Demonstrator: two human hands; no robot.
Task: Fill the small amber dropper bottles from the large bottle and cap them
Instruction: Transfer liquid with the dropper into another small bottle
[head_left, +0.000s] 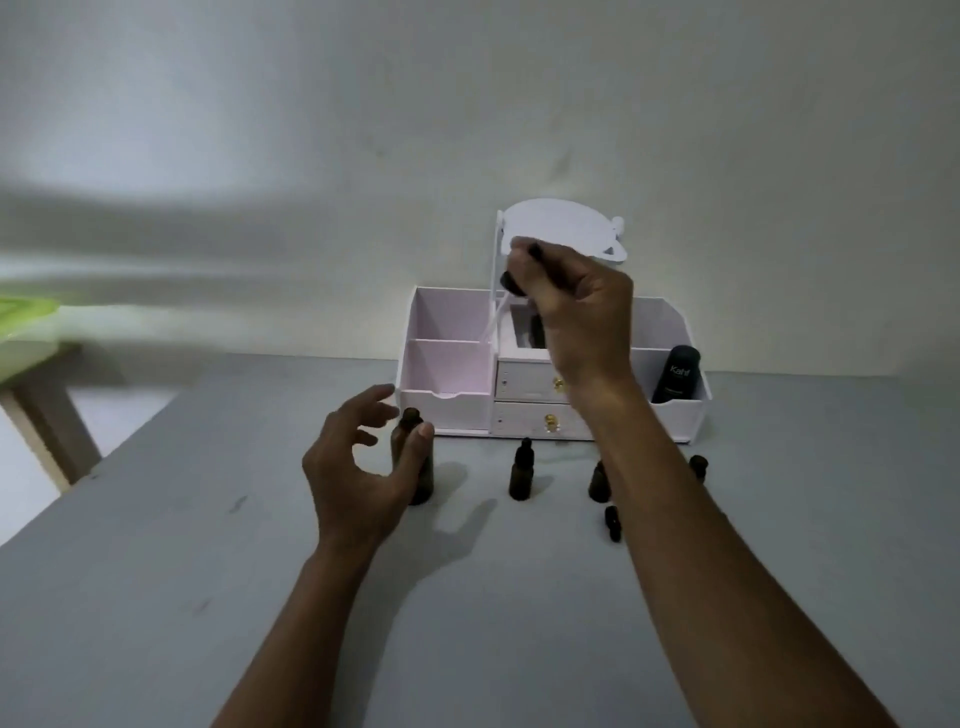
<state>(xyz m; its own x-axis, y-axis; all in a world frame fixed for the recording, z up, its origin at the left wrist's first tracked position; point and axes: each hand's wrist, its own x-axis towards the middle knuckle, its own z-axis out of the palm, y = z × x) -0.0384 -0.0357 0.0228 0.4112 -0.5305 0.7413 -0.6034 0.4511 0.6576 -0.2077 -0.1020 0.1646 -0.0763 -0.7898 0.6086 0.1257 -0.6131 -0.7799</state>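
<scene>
Right hand (569, 301) raised above the table (208, 597), closed on a dropper cap (519, 270), bulb pinched at the fingertips, pale pipette (493, 322) slanting down toward 7 o'clock. Large bottle (413, 457) upright, neck open, at roughly 7 o'clock from that grip and well below it; long axis vertical. Left hand (363, 467) curled loosely about the bottle's left side, thumb at its shoulder, fingers spread and not clamped (contact uncertain). Left hand plainly the nearer.

Small bottle (521, 470) with cap on, at 3 o'clock from the large bottle. Second small bottle (598, 480) partly hidden behind the right forearm; a third (697, 466) beyond it; a loose cap (613, 524) lying at 5 o'clock of the second. Fill levels unreadable through dark glass.

White organiser (447, 395) behind: left compartments bare, right compartment holding a black tube (678, 374).
</scene>
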